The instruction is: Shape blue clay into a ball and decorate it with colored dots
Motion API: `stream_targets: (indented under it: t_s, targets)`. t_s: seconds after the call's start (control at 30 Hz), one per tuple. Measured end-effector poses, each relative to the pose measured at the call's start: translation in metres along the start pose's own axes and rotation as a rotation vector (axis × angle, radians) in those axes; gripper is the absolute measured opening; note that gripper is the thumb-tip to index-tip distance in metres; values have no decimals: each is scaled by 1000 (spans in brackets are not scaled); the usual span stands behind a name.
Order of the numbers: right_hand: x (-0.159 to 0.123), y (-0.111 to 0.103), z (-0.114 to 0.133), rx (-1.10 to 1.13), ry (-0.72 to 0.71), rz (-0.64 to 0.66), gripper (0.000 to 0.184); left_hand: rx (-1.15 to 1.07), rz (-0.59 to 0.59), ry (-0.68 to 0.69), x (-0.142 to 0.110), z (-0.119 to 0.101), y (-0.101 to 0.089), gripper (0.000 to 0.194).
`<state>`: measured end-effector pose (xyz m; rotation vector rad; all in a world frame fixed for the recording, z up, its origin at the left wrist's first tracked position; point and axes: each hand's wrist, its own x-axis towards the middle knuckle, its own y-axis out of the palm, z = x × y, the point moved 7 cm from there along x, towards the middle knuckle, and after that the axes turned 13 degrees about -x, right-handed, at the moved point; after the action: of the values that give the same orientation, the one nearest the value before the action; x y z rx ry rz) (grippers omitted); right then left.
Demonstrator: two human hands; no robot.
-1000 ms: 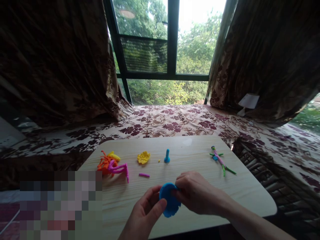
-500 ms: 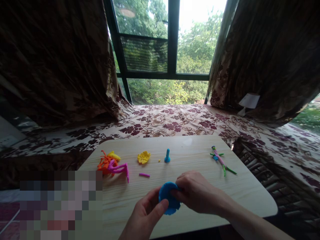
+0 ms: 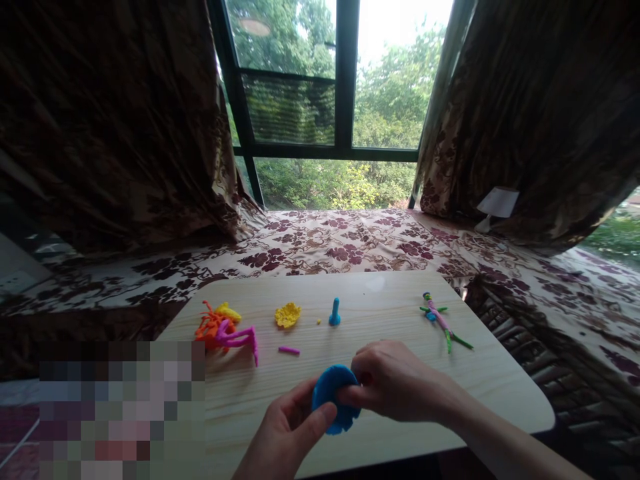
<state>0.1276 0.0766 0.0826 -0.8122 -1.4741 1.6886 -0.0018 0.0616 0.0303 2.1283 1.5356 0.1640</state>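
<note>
A thin, round blue clay disc (image 3: 327,385) with a ragged lower edge is held between both hands above the near part of the table. My left hand (image 3: 295,423) grips its left side, thumb on the face towards me and fingers behind. On the upper right rim, my right hand (image 3: 387,383) pinches the disc, its thumb lying across the face; its other fingers are curled and partly hidden. Beyond the hands a blue clay peg (image 3: 335,313) with a wide base stands upright. Beside it are a tiny yellow bit (image 3: 319,321), a ruffled yellow clay piece (image 3: 288,315) and a short magenta roll (image 3: 289,350).
On the pale wooden table (image 3: 400,300), orange clay (image 3: 213,330) with magenta strands (image 3: 240,335) lies at left. A pink and green clay figure (image 3: 437,317) lies at right. Behind are a flower-patterned cloth (image 3: 345,237), a small lamp (image 3: 497,203) and a window.
The disc has shifted slightly left and down and turned a little in my hands. My right thumb now lies further across its face. The pieces on the table have not moved.
</note>
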Motion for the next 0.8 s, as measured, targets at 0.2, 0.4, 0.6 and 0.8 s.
stream_targets:
  t_s: [0.2,0.4,0.6,0.8]
  targets:
    - [-2,-10,1,44,-32,-19,35,-5,-9,13,-2,-8,5,38]
    - [-3,-10,-2,47,-51,53,45,35,-85,14,-1,-8,0,30]
    - [-2,-15,-8,10,8,34,47,39,-100,19,0,-9,1,33]
    - [0,-6,-2,72,1,-4,39,16,-108,48,-1,-6,-2,40]
